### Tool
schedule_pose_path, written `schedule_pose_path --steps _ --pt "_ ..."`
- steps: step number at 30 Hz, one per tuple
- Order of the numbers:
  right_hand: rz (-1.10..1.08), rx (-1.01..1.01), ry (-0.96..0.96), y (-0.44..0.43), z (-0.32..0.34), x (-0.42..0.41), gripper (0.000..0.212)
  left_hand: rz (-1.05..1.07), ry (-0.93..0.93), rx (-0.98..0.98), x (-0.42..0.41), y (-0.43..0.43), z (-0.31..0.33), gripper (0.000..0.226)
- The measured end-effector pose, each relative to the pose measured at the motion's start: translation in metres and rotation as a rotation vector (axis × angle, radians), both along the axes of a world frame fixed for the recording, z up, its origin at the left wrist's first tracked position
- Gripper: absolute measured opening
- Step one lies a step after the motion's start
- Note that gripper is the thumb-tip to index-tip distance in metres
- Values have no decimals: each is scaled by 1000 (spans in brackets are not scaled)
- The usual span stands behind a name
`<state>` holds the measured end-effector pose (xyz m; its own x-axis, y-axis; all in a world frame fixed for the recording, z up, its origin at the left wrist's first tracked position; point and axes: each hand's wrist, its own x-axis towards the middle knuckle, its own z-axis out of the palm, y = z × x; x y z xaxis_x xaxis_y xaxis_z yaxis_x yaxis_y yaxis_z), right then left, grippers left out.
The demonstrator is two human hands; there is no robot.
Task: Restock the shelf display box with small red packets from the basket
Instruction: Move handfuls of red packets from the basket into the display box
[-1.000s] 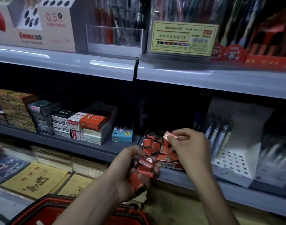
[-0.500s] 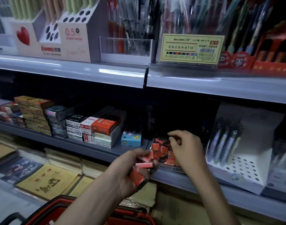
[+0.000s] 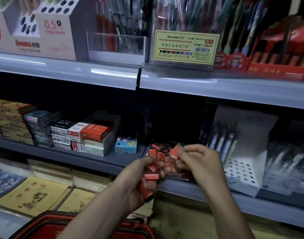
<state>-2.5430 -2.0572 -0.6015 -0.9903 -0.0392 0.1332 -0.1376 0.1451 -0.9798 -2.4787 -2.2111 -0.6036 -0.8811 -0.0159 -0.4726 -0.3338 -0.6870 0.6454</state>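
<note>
1 small red packet [image 3: 177, 151] is pinched in the fingertips of the right hand [image 3: 200, 163], just above the display box [image 3: 179, 176] on the shelf [image 3: 103, 160]. The left hand [image 3: 139, 178] grips a bunch of packets [image 3: 148, 185] beside it, over the red basket [image 3: 44, 226]. Overhead, a yellow card [image 3: 184, 47] reads "Snowhite T16" and a pen stand [image 3: 56, 31] reads "0.5".

Colours: small flat packets [image 3: 160, 155] red w/ dark edges; plastic basket [image 3: 49, 226] red, black rim; metal shelf [image 3: 99, 161] grey; card pen stand [image 3: 241, 171] white, round-hole pattern; label card [image 3: 184, 47] yellow.
</note>
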Motion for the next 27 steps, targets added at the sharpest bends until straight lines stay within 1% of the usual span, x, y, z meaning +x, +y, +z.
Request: schedule_pose_path --steps 2,4,5,7,9,11,13,15,17,19,20,22,23,24,27 --pt "-146 184 165 -6 2 -17 10 12 -6 31 -1 -4 1 24" --pt "-262 461 336 -17 2 -35 6 6 -16 64 0 -9 4 26" --pt "-282 605 390 -22 0 -44 10 -2 -18 76 2 -11 6 27" --pt "-279 828 402 -30 -5 -56 15 -10 -16 82 5 -16 8 30" --pt "-234 989 401 -33 -13 -59 17 -2 -14 74 8 -21 10 34" --pt "-175 1088 379 -32 -23 -57 35 6 -11 66 11 -25 11 31" --pt "-141 1050 361 -29 -29 -52 51 9 -2 48 12 -25 13 25" --pt "-174 895 403 -24 -27 -42 53 -7 19 -5 12 -24 14 28" --pt "-153 616 381 -19 -16 -26 41 -32 37 -83 10 -21 14 33" --pt "35 355 201 -16 -3 -7 25 -63 69 -182 9 -17 11 34" --pt "163 277 104 -15 3 3 18 -76 72 -236 9 -13 11 36" --pt "385 223 -23 -12 10 21 17 -84 57 -305 7 -6 7 39" --pt "442 219 -58 -10 11 27 19 -83 50 -316 5 -2 5 39" --pt "456 223 -69 -9 11 31 19 -83 47 -327 3 1 3 40" --pt "378 198 -69 -1 6 36 12 -96 63 -359 0 13 1 42"
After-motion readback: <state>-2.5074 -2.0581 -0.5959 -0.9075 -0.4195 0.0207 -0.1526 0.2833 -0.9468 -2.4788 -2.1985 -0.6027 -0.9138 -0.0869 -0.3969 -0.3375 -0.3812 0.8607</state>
